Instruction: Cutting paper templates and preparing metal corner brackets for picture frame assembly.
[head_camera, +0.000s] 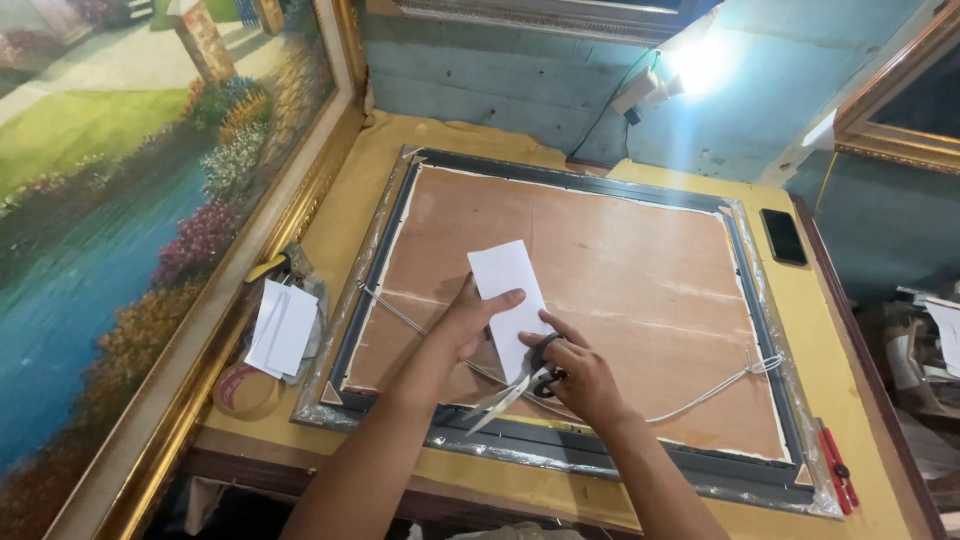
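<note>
A white paper (510, 300) is pinched by the left hand (468, 322) while scissors (535, 375), gripped closed-fisted by the right hand (580, 375), are cutting it; steady feeding is needed.

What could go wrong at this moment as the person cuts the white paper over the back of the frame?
1. The left hand pinches the white paper close to the scissors in the right hand; fingers could get nicked.
2. The hanging cord runs just under the blades and might be snipped.
</note>
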